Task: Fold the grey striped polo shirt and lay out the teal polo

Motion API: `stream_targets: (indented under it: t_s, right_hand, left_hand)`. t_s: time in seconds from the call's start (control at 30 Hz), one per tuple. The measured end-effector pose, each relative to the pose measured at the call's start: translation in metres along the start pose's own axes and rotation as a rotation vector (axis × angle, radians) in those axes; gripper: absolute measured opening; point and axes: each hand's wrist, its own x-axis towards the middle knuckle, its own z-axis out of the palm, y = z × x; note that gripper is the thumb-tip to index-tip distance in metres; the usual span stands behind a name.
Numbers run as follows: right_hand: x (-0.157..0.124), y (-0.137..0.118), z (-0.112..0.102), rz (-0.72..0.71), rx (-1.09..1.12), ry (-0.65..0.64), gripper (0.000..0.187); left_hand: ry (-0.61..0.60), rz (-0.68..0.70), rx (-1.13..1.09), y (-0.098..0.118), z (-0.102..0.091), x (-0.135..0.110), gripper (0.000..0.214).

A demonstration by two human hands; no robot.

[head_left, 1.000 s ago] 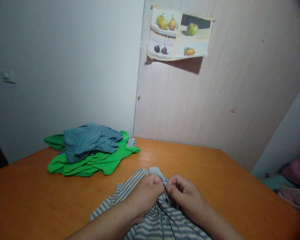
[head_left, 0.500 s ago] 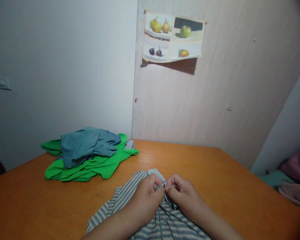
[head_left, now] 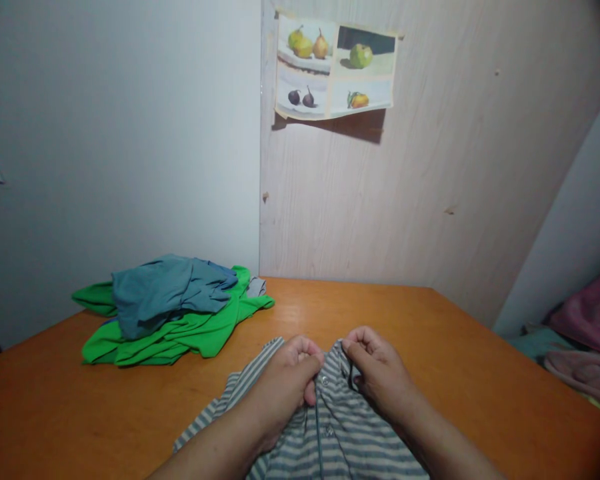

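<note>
A grey-and-white striped shirt (head_left: 375,427) with a collar and small buttons down its front lies on the table before me. My left hand (head_left: 293,377) is closed in a pinch at the left side of the shirt's upper front. Opposite it, my right hand (head_left: 377,367) pinches the cloth at the right side near the collar. A strip of striped fabric with a button (head_left: 325,381) shows in the gap between the two hands. Another button sits lower on the front. The fingertips partly cover the cloth they hold.
The orange wooden table (head_left: 380,310) runs back to the wall. A heap of clothes lies at the back left, with a blue-grey garment (head_left: 155,293) on top of a bright green one (head_left: 210,333). Pink cloth (head_left: 590,313) is piled beyond the table's right edge.
My hands have moved apart, the right one going up and to the right with the shirt's edge. More of the shirt front and a button now show between them. The view shifted slightly.
</note>
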Motion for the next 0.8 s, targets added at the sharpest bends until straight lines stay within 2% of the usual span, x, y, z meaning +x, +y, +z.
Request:
stream_targets:
  t_s: [0.13, 0.27, 0.4, 0.53, 0.67, 0.8]
  right_hand:
    - [0.010, 0.006, -0.007, -0.030, 0.040, 0.134, 0.031]
    - [0.013, 0.006, -0.010, -0.087, 0.017, 0.188, 0.031]
    - [0.010, 0.005, -0.009, -0.117, 0.032, 0.173, 0.030]
    - [0.007, 0.005, -0.007, -0.131, 0.040, 0.096, 0.030]
    - [0.006, 0.003, -0.006, -0.159, -0.064, 0.083, 0.032]
    - [0.002, -0.008, -0.008, -0.243, -0.355, 0.275, 0.035]
  left_hand:
    - [0.024, -0.034, -0.033, 0.001, -0.001, -0.002, 0.016]
    - [0.003, 0.006, -0.006, 0.006, 0.003, -0.009, 0.016]
    - [-0.057, -0.016, 0.010, 0.004, 0.009, -0.011, 0.020]
    - [-0.074, -0.018, 0.012, -0.009, 0.014, -0.005, 0.026]
    - [-0.045, -0.002, 0.007, -0.013, 0.012, -0.002, 0.016]
    - [-0.053, -0.058, -0.054, -0.006, 0.007, -0.003, 0.011]
